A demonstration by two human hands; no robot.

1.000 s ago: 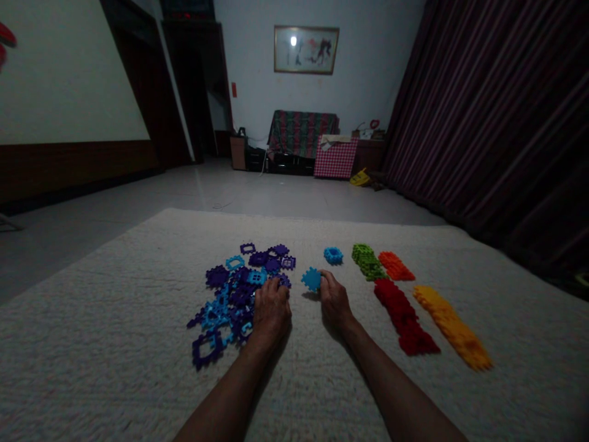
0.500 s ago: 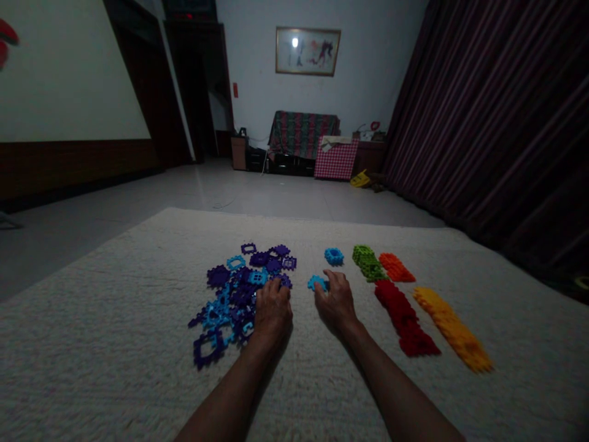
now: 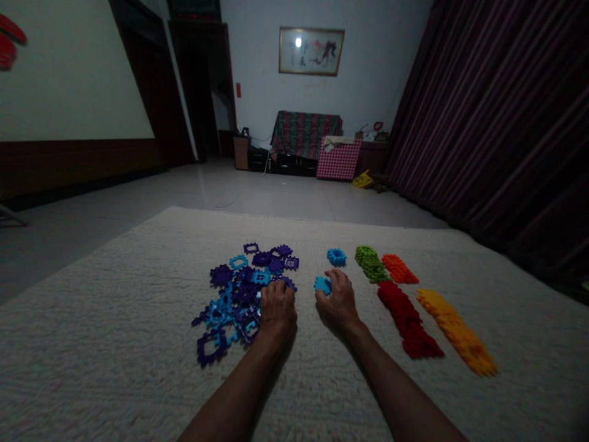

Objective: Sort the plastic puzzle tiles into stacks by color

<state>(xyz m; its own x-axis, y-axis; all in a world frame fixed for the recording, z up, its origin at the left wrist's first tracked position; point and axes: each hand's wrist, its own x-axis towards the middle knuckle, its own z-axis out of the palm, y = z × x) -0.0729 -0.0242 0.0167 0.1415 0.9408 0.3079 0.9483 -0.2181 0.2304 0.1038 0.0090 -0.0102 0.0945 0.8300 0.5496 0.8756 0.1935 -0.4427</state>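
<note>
Four single-colour rows [image 3: 407, 320], likely grouped by shade. Right hand [image 3: 339, 299] curled at light-blue piece [image 3: 323, 285], pinch unclear; left hand [image 3: 278, 308] over mixed pile [image 3: 245, 293], grip hidden.

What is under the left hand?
The left hand is at the right edge of the pile. A purple piece shows just beyond it. Anything under the palm is covered, so I can't tell whether it holds a piece.
</note>
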